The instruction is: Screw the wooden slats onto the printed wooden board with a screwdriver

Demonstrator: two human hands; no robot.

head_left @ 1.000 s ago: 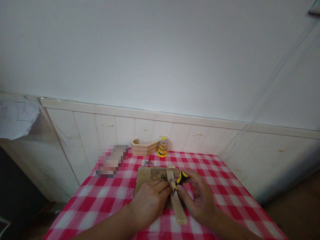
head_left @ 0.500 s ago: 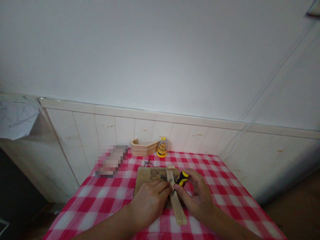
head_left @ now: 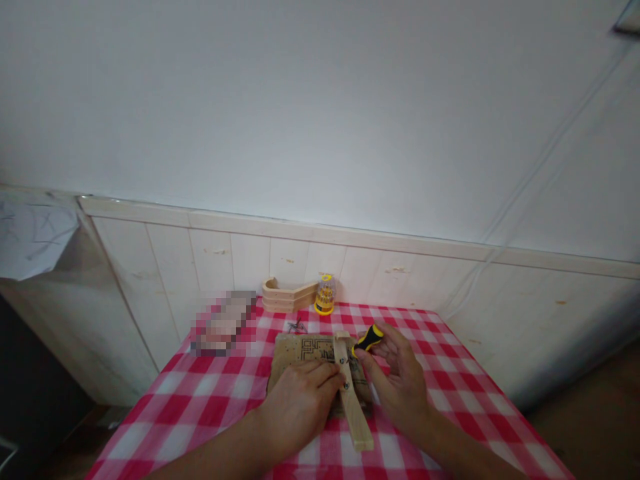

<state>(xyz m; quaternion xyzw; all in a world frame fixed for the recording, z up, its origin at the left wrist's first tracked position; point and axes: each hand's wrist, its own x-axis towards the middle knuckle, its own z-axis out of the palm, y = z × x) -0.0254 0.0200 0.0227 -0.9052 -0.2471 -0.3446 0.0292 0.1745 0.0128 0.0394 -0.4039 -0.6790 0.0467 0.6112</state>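
A pale wooden strip [head_left: 356,419] lies lengthwise across a piece of cardboard [head_left: 287,351] with dark printing, its near end reaching past the cardboard. Two dark screws [head_left: 347,385] show on the strip's upper face. My left hand [head_left: 300,403] is closed over the cardboard, its fingertips gripping the strip's left edge near the screws; the thumb is hidden. Between the fingers of my right hand [head_left: 403,380] is a screwdriver [head_left: 369,339] with a yellow and black handle, tilted, its tip end toward the upper screw. Whether the tip touches it I cannot tell.
Behind the cardboard lie several small dark screws [head_left: 297,326]. Curved wooden pieces [head_left: 285,298] and a yellow-based screwdriver bit set [head_left: 325,295] stand against the panelled wall [head_left: 380,273]. A blurred-out flat object [head_left: 225,323] lies left on the checkered tablecloth [head_left: 440,347].
My right hand has moved the screwdriver up and away from the nearer screw, toward the farther one, and its handle leans more to the right. My left hand stays put on the strip.
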